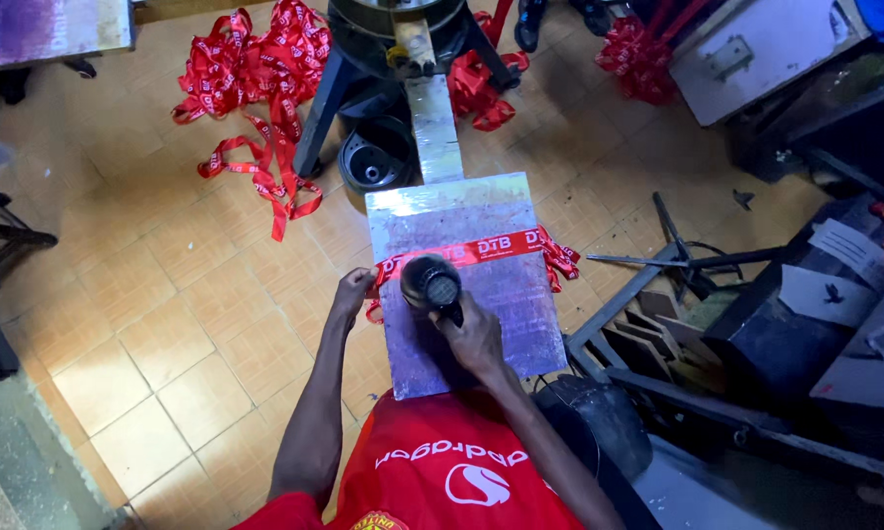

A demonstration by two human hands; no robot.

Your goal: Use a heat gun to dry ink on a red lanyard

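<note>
- Head view: the right hand [476, 339] has its grip clenched round the handle of a black hair dryer [432, 287], nozzle over the red ribbon [466, 251].
- The left hand [351, 292] pinches the ribbon's end at the left edge of the silvery worktop [501, 334].
- More red ribbons [255, 88] lie heaped on the tiled floor [167, 294].

A long red fabric ribbon with white printed lettering [471, 249] lies flat across the grey metal printing board [520, 314], its ends spilling over both edges. More of the same red printed ribbon sits in a loose heap [255, 69] on the tiled floor [167, 324] upper left. Pale paper sheets [834, 265], possibly labels, rest on dark boxes at right.
</note>
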